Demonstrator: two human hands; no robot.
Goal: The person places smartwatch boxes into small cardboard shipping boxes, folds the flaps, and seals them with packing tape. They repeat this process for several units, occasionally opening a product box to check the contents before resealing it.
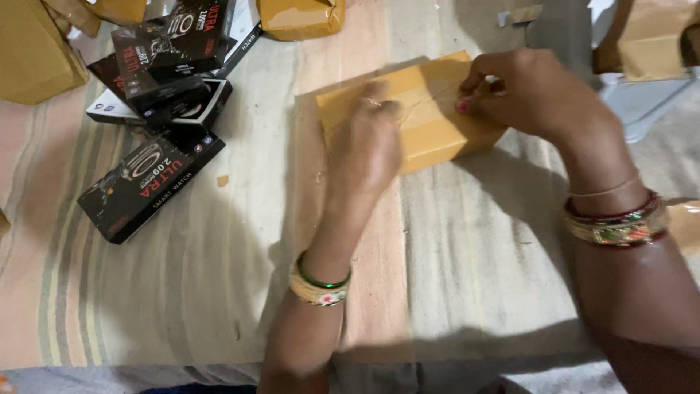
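So the flat brown paper-wrapped parcel (pixel 426 117) sits straight ahead on the striped cloth surface (pixel 182 292), long axis running left-low to right-high. Left hand (pixel 368 142) rests curled on its near-left part, kinda blurred. Right hand (pixel 529 91) pinches something at the right end, fingers nearly closed. Black product boxes (pixel 157 95) are piled well off left.

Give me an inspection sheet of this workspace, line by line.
Surface: striped cloth, pale bands, wrinkled.
Job's things: yellow-brown wrapped parcel, lying flat, glossy tape across its top.
Clutter: black product boxes piled at far left; more brown parcels along the far edge; small paper scrap.
Grippers: left hand pressing on the parcel, blurred; right hand pinching at the parcel's far right corner.
Cables: nothing seen.
Surroundings: grey object at far right, unclear.
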